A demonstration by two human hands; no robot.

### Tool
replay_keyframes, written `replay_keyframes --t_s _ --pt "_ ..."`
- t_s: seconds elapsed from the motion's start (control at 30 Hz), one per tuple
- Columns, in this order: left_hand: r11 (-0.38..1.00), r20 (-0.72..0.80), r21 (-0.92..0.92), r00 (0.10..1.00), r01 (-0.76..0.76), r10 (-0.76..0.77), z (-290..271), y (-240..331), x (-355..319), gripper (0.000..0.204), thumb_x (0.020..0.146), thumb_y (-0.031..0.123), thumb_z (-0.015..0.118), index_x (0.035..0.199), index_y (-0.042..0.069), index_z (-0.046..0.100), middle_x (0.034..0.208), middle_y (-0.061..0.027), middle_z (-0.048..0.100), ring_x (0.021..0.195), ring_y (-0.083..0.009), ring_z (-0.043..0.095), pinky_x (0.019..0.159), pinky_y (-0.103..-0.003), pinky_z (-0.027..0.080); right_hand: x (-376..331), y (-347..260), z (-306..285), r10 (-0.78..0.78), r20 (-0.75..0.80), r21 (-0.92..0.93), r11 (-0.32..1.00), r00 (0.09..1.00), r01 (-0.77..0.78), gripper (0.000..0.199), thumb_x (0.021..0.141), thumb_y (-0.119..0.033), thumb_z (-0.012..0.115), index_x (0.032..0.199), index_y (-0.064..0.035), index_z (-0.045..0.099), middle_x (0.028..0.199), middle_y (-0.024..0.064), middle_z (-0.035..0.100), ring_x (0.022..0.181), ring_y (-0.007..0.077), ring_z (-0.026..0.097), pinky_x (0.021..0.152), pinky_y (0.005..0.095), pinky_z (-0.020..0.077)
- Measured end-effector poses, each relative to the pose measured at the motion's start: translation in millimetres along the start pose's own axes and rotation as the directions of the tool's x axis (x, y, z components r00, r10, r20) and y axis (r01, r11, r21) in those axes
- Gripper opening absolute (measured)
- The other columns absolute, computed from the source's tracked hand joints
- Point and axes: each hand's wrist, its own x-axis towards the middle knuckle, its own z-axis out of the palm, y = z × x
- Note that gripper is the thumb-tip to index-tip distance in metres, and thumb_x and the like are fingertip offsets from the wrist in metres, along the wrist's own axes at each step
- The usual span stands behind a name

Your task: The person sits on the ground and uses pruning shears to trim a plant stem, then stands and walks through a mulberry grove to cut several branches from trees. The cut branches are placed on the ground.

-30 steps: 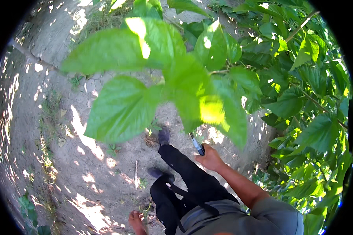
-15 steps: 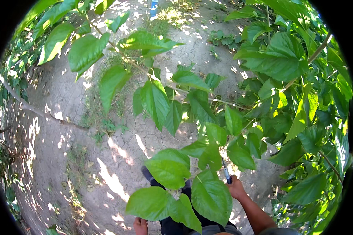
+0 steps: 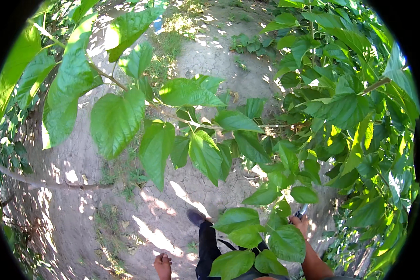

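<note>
My right hand is closed round the dark handle of a tool with a pale metal blade. Leaves cover much of the blade, so its full shape is hidden. At the lower edge, left of my legs, hangs my left hand, fingers curled in and nothing visible in them. Between my view and the ground stretches a leafy branch with broad green leaves. A cluster of lower leaves hides part of my right forearm and legs.
Dense foliage fills the right side. A bare branch juts in from the left above cracked, sun-spotted soil. My dark shoe stands on that soil. Something blue shows at the far end.
The view has shifted, and the leafy branch looks nearer at upper left. My right hand and its tool appear farther right. My left hand shows more fully, with my shoe and leg less covered.
</note>
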Motion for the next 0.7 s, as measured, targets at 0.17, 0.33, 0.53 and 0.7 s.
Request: replay_keyframes --t_s 0.17,0.33,0.53,0.7 --pt "0.991 0.064 0.032 0.99 -0.131 0.129 14.4 79.7 24.6 0.033 0.096 0.015 0.053 0.119 -0.009 0.054 0.1 -0.0147 0.064 0.083 -0.0212 0.067 0.066 -0.031 0.054 -23.7 -35.1 42.3 -0.165 0.157 0.223 0.966 0.974 0.128 0.034 0.077 -0.016 0.068 0.101 -0.0019 0.049 0.075 0.005 0.054 0.063 0.0155 0.055 0.057 0.0328 0.0463" --pt "0.953 0.155 0.097 0.95 -0.288 0.271 42.0 172.4 28.7 0.035 0.094 0.015 0.056 0.12 -0.009 0.055 0.103 -0.0167 0.065 0.085 -0.0221 0.067 0.069 -0.031 0.055 -13.7 -66.0 93.9 -0.263 0.35 0.182 0.961 0.899 0.21 0.044 0.079 -0.021 0.071 0.11 -0.0003 0.048 0.082 0.0051 0.055 0.067 0.0152 0.054 0.06 0.0327 0.047" --pt "0.931 0.412 0.151 0.877 -0.332 0.246 82.5 253.2 31.2 0.044 0.088 0.016 0.069 0.121 -0.009 0.056 0.106 -0.0178 0.067 0.095 -0.0215 0.065 0.083 -0.033 0.052 -11.1 -124.5 150.8 -0.363 0.447 0.232 0.93 0.818 0.286 0.046 0.082 -0.019 0.07 0.115 0.0016 0.047 0.089 0.0074 0.057 0.077 0.0155 0.053 0.071 0.0329 0.0462" --pt "0.929 0.68 0.205 0.727 -0.309 0.092 115.2 303.2 11.0 0.078 0.081 0.032 0.078 0.136 -0.009 0.041 0.119 -0.0225 0.061 0.107 -0.027 0.062 0.092 -0.036 0.049 -12.5 -172.0 169.7 -0.216 0.528 -0.014 0.965 0.821 0.263 0.048 0.078 -0.024 0.071 0.112 0.0009 0.049 0.089 0.0125 0.056 0.08 0.0233 0.054 0.074 0.0389 0.0458"
